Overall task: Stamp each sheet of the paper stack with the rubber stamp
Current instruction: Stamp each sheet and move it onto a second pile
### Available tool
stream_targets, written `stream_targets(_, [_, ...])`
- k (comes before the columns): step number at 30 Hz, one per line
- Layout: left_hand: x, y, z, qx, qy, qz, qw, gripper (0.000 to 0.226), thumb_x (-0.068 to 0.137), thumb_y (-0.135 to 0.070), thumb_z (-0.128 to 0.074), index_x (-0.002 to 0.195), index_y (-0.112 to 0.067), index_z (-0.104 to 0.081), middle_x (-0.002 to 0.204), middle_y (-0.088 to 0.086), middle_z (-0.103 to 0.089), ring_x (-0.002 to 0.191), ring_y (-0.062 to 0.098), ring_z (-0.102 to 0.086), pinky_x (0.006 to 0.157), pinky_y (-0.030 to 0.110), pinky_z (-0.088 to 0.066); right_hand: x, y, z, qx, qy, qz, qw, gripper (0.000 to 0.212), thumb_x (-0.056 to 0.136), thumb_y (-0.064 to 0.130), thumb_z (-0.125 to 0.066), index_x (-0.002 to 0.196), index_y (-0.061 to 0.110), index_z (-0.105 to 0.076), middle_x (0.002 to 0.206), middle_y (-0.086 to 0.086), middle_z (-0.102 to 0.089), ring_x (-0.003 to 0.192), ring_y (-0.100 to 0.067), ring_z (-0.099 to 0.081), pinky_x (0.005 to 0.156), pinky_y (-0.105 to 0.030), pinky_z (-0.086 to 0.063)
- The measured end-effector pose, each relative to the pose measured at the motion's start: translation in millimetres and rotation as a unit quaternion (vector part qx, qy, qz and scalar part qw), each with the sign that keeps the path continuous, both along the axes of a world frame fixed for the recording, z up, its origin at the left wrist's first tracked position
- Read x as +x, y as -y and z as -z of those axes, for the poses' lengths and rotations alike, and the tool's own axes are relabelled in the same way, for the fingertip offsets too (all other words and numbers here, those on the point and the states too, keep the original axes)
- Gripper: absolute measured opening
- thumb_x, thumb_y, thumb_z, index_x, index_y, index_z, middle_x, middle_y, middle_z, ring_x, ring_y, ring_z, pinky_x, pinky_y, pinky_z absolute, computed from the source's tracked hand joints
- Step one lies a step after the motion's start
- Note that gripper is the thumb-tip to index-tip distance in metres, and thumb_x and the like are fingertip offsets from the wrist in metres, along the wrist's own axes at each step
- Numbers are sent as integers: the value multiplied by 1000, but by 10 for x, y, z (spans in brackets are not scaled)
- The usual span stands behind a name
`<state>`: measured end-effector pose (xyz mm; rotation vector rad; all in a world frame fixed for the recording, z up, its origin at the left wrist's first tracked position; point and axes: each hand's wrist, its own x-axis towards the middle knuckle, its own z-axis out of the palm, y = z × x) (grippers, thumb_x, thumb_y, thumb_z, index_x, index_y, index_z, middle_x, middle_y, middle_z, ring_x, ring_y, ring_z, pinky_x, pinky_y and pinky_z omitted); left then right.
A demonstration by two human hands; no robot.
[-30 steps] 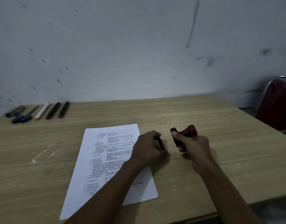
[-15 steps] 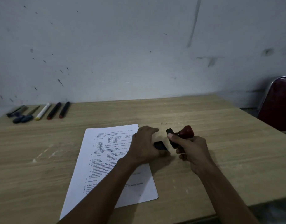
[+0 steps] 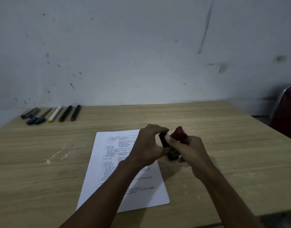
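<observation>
A stack of white printed paper (image 3: 149, 193) lies on the wooden table (image 3: 223, 162) in front of me. The rubber stamp (image 3: 179, 132) has a red knob and a black base and is held just past the stack's right edge, above the table. My right hand (image 3: 188, 151) grips the stamp, thumb lying along the black base. My left hand (image 3: 149, 145) reaches across the sheet, fingers curled over the top of the black base and thumb beneath it. A small black piece (image 3: 173, 156) shows under the two hands; I cannot tell whether it rests on the table.
Several pens and markers (image 3: 54, 114) lie in a row at the table's far left against the marked white wall. A dark red chair with a metal frame (image 3: 285, 112) stands off the right side. The table's near edge runs just under my forearms.
My left hand left the black piece it held low beside the paper and rose to the stamp's base. My right hand brought the stamp slightly left, so both hands now meet on it.
</observation>
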<state>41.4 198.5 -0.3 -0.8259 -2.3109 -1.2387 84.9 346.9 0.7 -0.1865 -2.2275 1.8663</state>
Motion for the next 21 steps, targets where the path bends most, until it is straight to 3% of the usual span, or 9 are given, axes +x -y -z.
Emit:
stream_targets(3, [22,143,31,38,41,-13,998,65,55,-26,-91,115,-20,-67,112,-7,-69,105,1,-60,93,18,-46,10,29,-44,130,-69,21,989,24,77,47,-76,93,30,-72,79,7,-73,73,-4,-68,60,-21,-53])
stream_targets(6, [39,321,92,58,84,-9,995,70,54,-27,-92,118,-26,-64,110,-15,-69,106,-9,-58,90,5,-41,20,122,-101,200,-122,-1,972,29,76,46,-76,102,36,-67,86,19,-69,82,8,-64,64,-9,-50])
stream_targets(9, [77,457,149,60,110,-11,992,71,54,-25,-91,118,-31,-61,110,-20,-67,108,-10,-57,91,8,-41,1,238,-116,223,-147,-44,963,26,80,40,-76,102,30,-68,88,19,-70,84,8,-65,65,-8,-49])
stream_targets(13, [128,598,187,72,114,-16,991,70,53,-23,-92,113,-38,-59,106,-23,-67,107,-12,-57,86,2,-41,-17,378,-111,265,-141,-70,951,20,83,41,-72,93,28,-61,80,12,-68,73,3,-63,58,-10,-45])
stream_targets(16, [170,676,196,65,112,-20,991,71,54,-26,-92,116,-37,-59,107,-24,-66,108,-12,-57,92,9,-43,-19,472,-116,289,-130,-92,944,22,85,42,-69,92,28,-53,76,10,-65,66,0,-62,54,-12,-43])
stream_targets(21, [228,796,221,41,108,-21,993,75,52,-28,-92,119,-31,-58,109,-23,-64,108,-11,-55,94,11,-41,31,600,-114,333,-140,-107,926,13,90,38,-62,97,30,-53,72,11,-63,61,-7,-60,60,-36,-52])
